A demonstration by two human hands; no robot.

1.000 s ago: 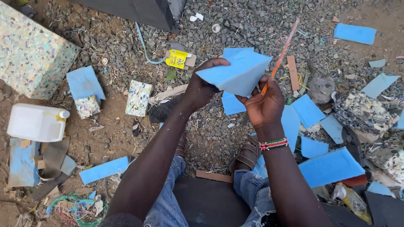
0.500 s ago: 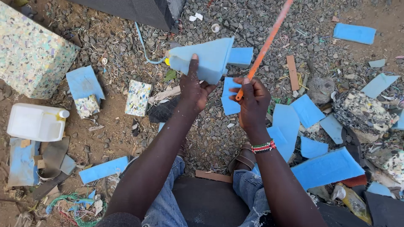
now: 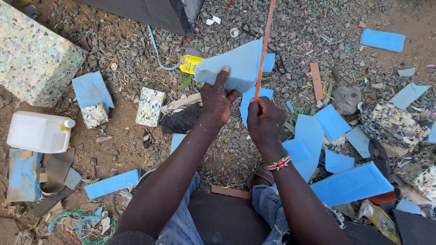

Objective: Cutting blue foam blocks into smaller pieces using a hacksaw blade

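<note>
Left hand (image 3: 217,97) grips the blue foam (image 3: 236,67) from below, thumb up on its near face, holding it in the air above the gravel (image 3: 290,22). Right hand (image 3: 265,122) is a closed fist around the lower end of the orange blade (image 3: 264,43), which stands almost upright against the foam's right edge.

Risks from here, as I judge them: the left thumb sits close to the blade's line, so if the blade skids across the soft foam instead of biting, it could run toward those fingers. The foam has nothing under it, only the one hand, so it may flex or twist under pressure and the cut could wander off line. The blade is long and thin; a sideways push could bend it or make it jump out of the edge. A loose grip could drop the piece among the blue offcuts (image 3: 331,120) lying around the sandal (image 3: 261,174). Grit from the ground could also foul a dropped piece.
</note>
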